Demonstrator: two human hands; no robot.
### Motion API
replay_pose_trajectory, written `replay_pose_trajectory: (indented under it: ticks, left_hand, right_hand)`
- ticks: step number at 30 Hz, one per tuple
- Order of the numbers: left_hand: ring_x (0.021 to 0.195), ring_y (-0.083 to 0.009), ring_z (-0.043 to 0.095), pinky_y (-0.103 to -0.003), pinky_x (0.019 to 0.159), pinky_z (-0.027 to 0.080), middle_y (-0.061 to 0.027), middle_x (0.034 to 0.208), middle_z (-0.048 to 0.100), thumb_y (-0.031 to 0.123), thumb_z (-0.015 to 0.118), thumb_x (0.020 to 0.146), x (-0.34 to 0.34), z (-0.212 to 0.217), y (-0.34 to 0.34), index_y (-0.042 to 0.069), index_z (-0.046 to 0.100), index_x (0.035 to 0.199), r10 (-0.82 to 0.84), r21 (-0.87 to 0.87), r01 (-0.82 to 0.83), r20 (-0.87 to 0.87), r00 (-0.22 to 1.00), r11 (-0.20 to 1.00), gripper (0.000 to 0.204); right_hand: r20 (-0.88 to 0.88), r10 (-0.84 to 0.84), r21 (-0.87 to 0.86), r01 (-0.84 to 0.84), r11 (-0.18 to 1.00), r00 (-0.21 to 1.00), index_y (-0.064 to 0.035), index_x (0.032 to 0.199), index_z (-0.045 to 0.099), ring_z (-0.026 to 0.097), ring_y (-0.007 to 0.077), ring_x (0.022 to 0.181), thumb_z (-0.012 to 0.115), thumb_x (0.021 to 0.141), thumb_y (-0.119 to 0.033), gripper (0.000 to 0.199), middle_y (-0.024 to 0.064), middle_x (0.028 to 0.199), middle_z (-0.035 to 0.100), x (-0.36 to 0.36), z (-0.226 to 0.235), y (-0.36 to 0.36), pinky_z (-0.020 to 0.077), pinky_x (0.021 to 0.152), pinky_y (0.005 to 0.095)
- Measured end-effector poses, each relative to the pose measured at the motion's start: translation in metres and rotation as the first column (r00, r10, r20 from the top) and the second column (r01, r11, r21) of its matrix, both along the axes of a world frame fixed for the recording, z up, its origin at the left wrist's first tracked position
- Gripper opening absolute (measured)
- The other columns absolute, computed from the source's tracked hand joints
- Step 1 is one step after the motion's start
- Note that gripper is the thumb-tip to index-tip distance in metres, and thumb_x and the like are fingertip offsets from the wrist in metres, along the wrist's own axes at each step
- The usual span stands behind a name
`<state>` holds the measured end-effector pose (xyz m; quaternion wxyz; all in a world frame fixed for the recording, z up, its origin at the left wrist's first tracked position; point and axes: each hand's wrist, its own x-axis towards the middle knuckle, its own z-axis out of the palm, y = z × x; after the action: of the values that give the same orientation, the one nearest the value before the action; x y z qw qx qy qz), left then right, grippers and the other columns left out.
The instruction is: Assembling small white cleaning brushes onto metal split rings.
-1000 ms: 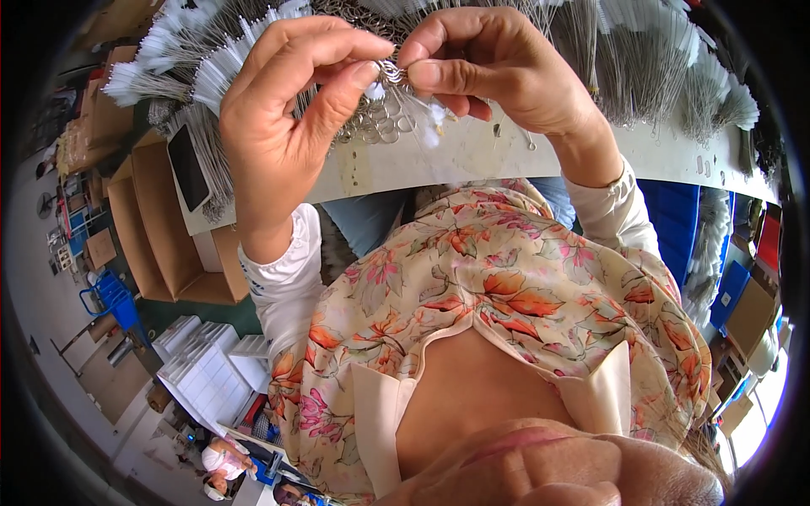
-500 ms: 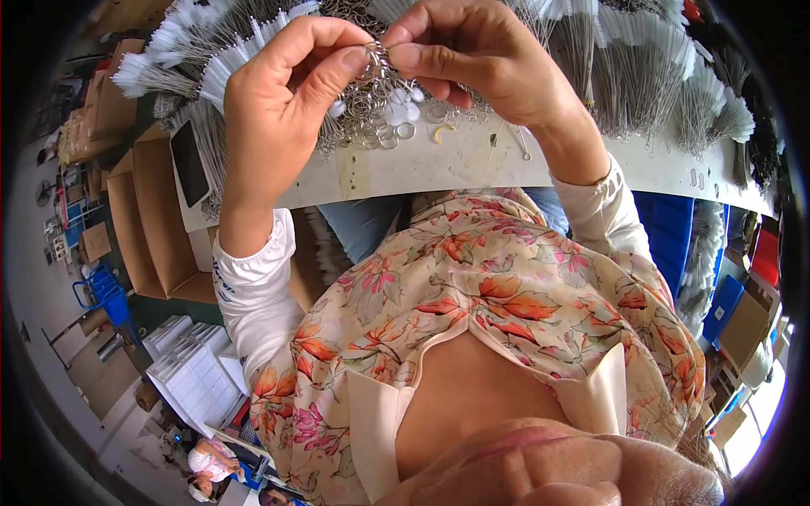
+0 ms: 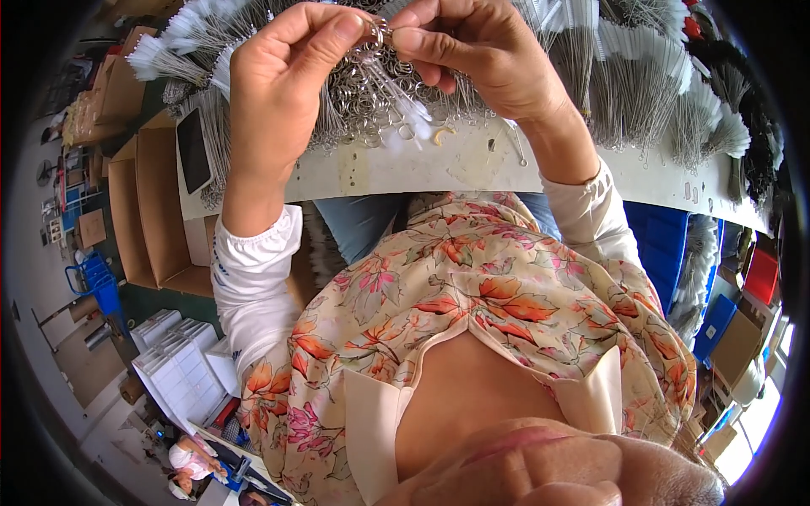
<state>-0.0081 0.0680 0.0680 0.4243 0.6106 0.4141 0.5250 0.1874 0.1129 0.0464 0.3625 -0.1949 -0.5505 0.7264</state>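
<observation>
My left hand [image 3: 291, 80] and my right hand [image 3: 485, 63] meet over the far part of the table, both closed in a pinch. Between their fingertips is a small metal ring [image 3: 380, 35], gripped from either side. From the ring hang a few thin wire brushes [image 3: 390, 88] with white bristle tips, slightly blurred. Beneath the hands lies a pile of loose metal rings [image 3: 350, 105]. A single wire piece with a looped end [image 3: 518, 145] rests on the table near my right wrist.
Bundles of white-tipped wire brushes [image 3: 645, 80] line the table's far right, with more bundles [image 3: 190, 46] at far left. A dark phone [image 3: 194, 152] lies by the left edge of the pale table [image 3: 405, 164]. A yellow curved piece [image 3: 442, 135], an open cardboard box [image 3: 160, 211] and blue bins [image 3: 654, 244] are nearby.
Both hands have shifted slightly away from me. The white-tipped brushes now hang below the ring, more stretched out and lower than before.
</observation>
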Motion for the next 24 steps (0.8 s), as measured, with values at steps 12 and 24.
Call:
replay_pose_trajectory:
  ticks: [12,24]
  left_hand:
    - [0.089,-0.0196,0.061,-0.033,0.079,0.051,-0.0089,0.093,0.063,0.014,0.051,0.092,0.019,0.009,-0.008,0.002,0.062,0.093,0.157,-0.168,-0.068,0.606,0.779,0.983,0.016]
    - [0.061,-0.0095,0.048,-0.023,0.053,0.038,-0.0043,0.072,0.055,0.015,0.059,0.088,-0.045,0.002,-0.079,0.0,0.055,0.093,0.311,0.198,-0.257,-0.333,0.89,0.946,0.016]
  right_hand:
    - [-0.089,-0.362,0.559,0.347,0.753,0.928,0.0008,0.089,0.065,0.061,0.009,0.069,0.067,0.082,-0.009,0.012,0.0069,0.079,0.065,-0.026,0.016,0.004,0.0491,0.059,0.0216]
    - [-0.075,0.353,-0.297,-0.359,0.885,0.933,0.0002,0.08,0.064,0.04,0.0066,0.048,0.061,0.084,-0.01,0.012,0.0011,0.061,0.054,-0.083,0.016,-0.004,0.0286,0.044,0.0221]
